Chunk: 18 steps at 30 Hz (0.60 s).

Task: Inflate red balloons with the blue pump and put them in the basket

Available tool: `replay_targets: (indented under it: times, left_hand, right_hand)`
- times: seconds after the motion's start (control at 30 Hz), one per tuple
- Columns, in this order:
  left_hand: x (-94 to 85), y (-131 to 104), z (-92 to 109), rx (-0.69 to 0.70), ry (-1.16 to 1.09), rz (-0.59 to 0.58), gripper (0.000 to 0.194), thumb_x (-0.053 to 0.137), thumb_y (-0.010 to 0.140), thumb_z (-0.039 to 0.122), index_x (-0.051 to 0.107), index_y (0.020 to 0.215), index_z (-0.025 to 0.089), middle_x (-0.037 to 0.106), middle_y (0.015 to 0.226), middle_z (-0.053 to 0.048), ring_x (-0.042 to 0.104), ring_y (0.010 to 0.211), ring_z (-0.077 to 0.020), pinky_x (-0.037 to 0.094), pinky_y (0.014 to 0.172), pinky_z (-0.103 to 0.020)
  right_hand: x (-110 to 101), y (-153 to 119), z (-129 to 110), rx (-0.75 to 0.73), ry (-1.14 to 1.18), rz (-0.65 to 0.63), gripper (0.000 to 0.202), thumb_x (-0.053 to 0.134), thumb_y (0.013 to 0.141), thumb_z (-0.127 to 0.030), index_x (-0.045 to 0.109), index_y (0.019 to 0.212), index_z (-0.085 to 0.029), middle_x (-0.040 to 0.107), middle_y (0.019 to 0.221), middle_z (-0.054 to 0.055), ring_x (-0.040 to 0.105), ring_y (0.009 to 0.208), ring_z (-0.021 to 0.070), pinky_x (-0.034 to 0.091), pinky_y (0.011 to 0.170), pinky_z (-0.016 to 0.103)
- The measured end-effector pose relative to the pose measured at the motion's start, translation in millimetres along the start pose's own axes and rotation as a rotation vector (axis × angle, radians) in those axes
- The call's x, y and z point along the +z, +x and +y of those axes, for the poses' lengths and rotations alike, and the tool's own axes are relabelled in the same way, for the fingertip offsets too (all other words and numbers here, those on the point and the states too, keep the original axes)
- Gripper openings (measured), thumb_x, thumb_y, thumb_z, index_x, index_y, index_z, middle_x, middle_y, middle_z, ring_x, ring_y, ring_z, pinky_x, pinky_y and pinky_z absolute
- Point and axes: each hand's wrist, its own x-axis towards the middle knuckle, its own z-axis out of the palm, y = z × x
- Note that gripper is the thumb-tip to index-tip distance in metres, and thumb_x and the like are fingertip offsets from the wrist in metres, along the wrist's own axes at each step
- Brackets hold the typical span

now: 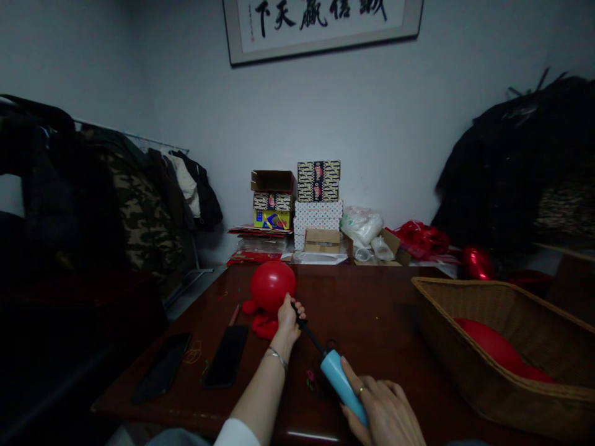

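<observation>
Over the near half of the dark, glossy table (pixel 372 297), the left hand (pixel 289 317) had its fingers closed around the black end of a blue pump (pixel 343 385), right at the neck of an inflated red balloon (pixel 273 286). The right hand (pixel 383 402), a ring on one finger, had its fingers wrapped about the pump's blue barrel, which slanted down toward the person. Limp red balloons (pixel 264 324) lay just beside the inflated one. To the left of the left forearm were two black phones (pixel 227 357) and thin yellow bands (pixel 193 352); at the right, a wicker basket (pixel 446 337) held something red (pixel 497 347).
</observation>
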Motion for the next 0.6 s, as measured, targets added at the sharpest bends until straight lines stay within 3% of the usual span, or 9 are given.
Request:
replay_targets:
  times: [0.13, 0.27, 0.6]
  left_hand:
    - [4.0, 3, 9, 0.004, -0.006, 0.032, 0.029, 0.051, 0.087, 0.038, 0.039, 0.07, 0.018, 0.033, 0.052, 0.007, 0.031, 0.036, -0.0038, 0.02, 0.033, -0.014]
    - [8.5, 2, 12, -0.017, -0.018, 0.014, 0.029, 0.046, 0.09, 0.035, 0.038, 0.068, 0.018, 0.032, 0.052, 0.007, 0.031, 0.036, -0.0038, 0.02, 0.033, -0.014]
    - [6.0, -5, 4, 0.011, -0.031, -0.027, 0.032, 0.053, 0.085, 0.042, 0.039, 0.069, 0.019, 0.033, 0.053, 0.007, 0.032, 0.038, -0.0045, 0.024, 0.035, -0.015]
  right_hand:
    - [-1, -17, 14, -0.063, 0.014, 0.033, 0.064, 0.055, 0.081, -0.033, 0.031, 0.14, -0.03, 0.067, 0.088, 0.0, 0.062, 0.074, 0.017, 0.036, 0.072, 0.031]
    - [-4, -22, 19, -0.078, -0.018, 0.067, 0.062, 0.058, 0.078, -0.034, 0.037, 0.136, -0.031, 0.067, 0.088, -0.001, 0.063, 0.073, 0.0171, 0.037, 0.072, 0.031]
    - [-11, -1, 4, -0.011, -0.031, 0.057, 0.059, 0.056, 0.078, -0.03, 0.041, 0.135, -0.028, 0.065, 0.082, 0.0, 0.061, 0.072, 0.0172, 0.035, 0.07, 0.031]
